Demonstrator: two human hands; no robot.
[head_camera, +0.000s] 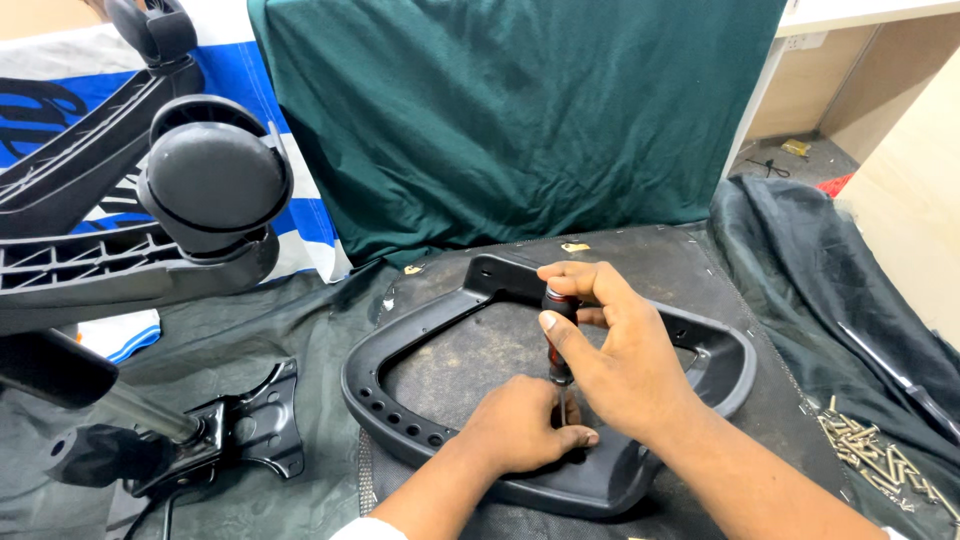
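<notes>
A black plastic chair armrest frame (420, 330), loop-shaped, lies flat on the upturned seat base (640, 255). My right hand (620, 350) grips a screwdriver (556, 340) with a red-and-black handle, held upright over the near edge of the frame. My left hand (520, 430) rests on the frame with its fingers pinched around the screwdriver's shaft near the tip. The tip and any screw under it are hidden by my fingers.
A green fabric chair back (500, 110) stands behind. At left lie a black chair base with a caster wheel (210, 180) and a metal mounting plate with gas cylinder (230, 425). Several loose screws (880, 460) lie at the right on dark plastic sheeting.
</notes>
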